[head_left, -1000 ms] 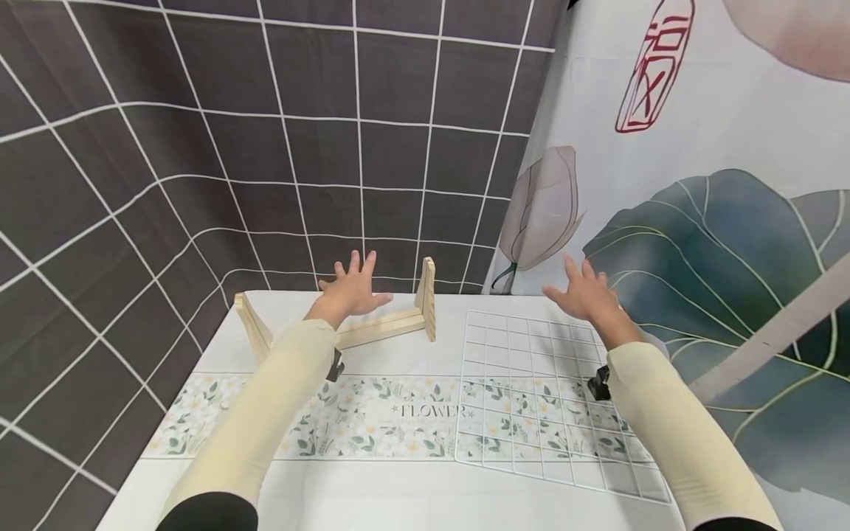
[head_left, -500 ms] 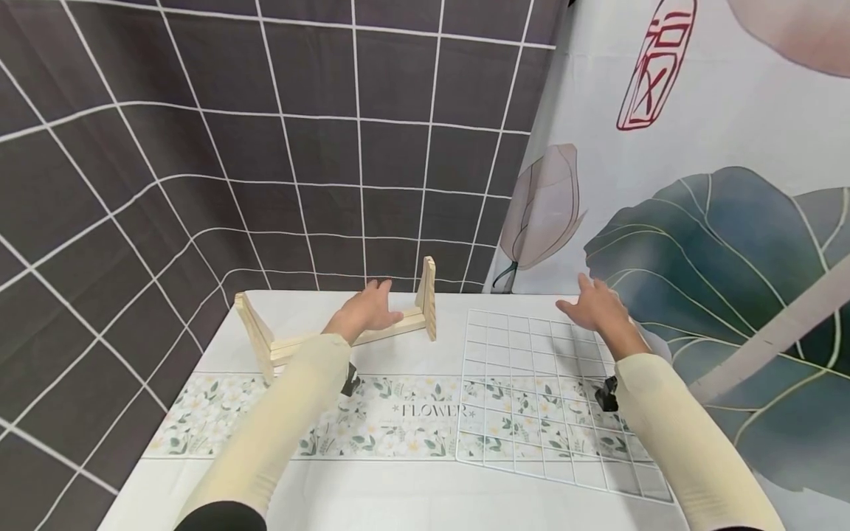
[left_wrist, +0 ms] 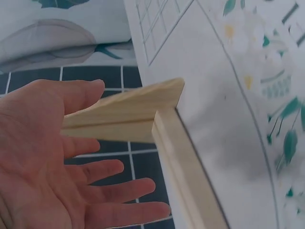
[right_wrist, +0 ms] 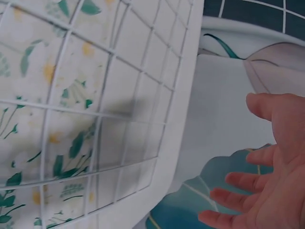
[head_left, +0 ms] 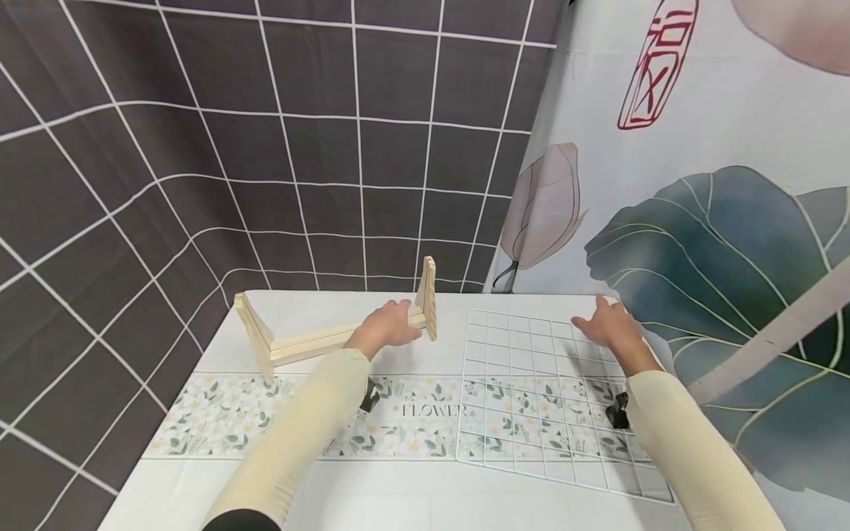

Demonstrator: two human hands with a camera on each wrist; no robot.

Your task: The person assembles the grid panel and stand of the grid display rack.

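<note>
A pale wooden stand (head_left: 312,345) sits at the back left of the table, two upright end pieces joined by a long rail. My left hand (head_left: 388,324) hovers by the rail near the right end piece. In the left wrist view, the left hand (left_wrist: 38,152) has its fingers spread beside the end piece (left_wrist: 143,107) and rail (left_wrist: 183,162), holding nothing. To the right lies a white wire grid panel (head_left: 462,383). My right hand (head_left: 609,324) is over its far right corner. The right wrist view shows the right hand (right_wrist: 281,176) with extended fingers, apart from the grid (right_wrist: 47,106).
A white tablecloth (head_left: 372,490) with a floral band marked FLOWER covers the table. Behind it hangs a dark cloth (head_left: 319,147) with white grid lines. A leaf-patterned curtain (head_left: 697,251) hangs at the right, with a pale slanting bar (head_left: 777,324) before it.
My left hand has come down and moved right along the stand toward its right end piece. My right hand has lowered and shifted slightly right over the grid panel's far corner.
</note>
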